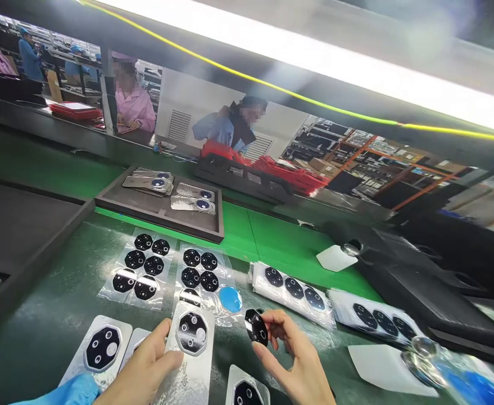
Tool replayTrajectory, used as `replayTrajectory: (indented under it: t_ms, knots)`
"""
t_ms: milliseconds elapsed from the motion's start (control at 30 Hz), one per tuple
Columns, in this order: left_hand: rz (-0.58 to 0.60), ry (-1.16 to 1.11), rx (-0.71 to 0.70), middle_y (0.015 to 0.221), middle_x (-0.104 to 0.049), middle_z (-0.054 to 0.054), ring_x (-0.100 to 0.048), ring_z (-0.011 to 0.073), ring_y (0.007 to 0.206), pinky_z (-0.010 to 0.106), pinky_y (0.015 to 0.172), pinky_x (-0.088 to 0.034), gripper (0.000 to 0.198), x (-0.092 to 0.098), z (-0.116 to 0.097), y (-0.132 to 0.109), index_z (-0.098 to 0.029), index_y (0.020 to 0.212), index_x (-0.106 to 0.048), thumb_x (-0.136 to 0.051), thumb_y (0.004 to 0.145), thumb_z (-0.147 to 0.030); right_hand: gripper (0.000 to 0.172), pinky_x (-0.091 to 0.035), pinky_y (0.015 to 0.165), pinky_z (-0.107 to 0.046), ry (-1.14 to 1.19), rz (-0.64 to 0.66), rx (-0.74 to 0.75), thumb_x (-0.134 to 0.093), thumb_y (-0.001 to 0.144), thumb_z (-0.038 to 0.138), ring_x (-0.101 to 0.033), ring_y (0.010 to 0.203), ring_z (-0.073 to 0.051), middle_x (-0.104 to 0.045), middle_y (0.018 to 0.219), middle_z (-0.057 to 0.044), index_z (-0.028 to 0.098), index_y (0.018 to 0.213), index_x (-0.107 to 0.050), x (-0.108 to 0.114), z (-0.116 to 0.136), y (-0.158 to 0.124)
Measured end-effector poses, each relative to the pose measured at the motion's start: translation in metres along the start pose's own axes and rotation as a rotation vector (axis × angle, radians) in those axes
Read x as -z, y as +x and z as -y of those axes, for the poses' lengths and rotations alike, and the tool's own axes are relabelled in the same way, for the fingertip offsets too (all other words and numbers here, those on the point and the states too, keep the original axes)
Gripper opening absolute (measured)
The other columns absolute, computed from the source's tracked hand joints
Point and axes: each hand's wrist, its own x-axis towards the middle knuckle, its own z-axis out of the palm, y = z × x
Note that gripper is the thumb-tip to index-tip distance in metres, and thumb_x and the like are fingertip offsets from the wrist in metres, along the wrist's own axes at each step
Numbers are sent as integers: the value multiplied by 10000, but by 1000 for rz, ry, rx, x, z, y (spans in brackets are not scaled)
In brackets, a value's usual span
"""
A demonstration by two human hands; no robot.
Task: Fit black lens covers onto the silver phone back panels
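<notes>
The left hand (145, 368) grips a silvery rectangular back cover with a black octagonal camera plate (191, 349), thumb pressed on its left edge. Just right of it, the right hand (297, 360) pinches a small black octagonal lens piece (256, 327) between thumb and fingers (278, 319). Beyond the fingertips, clear film sheets of black octagonal pieces (198, 273) lie on the green table (280, 242).

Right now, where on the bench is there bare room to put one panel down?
Bare green mat lies between the dark tray and the white card. Another free patch sits left of the lens sheets. It is crowded near both hands, where panels and sheets lie close together.
</notes>
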Motion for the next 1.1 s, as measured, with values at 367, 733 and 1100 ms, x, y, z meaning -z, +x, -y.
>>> replayTrajectory:
  t_ms: [367, 733, 1100]
  knots:
    - [-6, 39, 61, 1325, -629, 51, -565, 292, 1243, 422, 1020, -463, 467, -10, -25, -9, -246, 1260, -557, -609, 832, -427, 212, -508, 561, -260, 33, -38, 34, -626, 835, 328, -571, 609, -151, -601, 771, 13, 243, 1003, -528, -6, 5, 4]
    - [-13, 49, 70, 1397, -577, 42, -536, 269, 1280, 383, 1027, -465, 422, -11, -31, -13, -243, 1285, -518, -568, 885, -367, 220, -516, 598, -286, 21, 19, -11, -627, 839, 342, -584, 653, -167, -607, 779, 3, 240, 1009, -532, -6, 3, 2]
    - [-27, 13, 69, 1309, -636, 43, -542, 270, 1266, 423, 1066, -427, 479, -11, -28, -14, -262, 1342, -505, -587, 878, -346, 208, -514, 566, -267, 28, -22, 58, -628, 836, 316, -590, 644, -157, -597, 785, 12, 241, 1003, -529, -9, 4, 5]
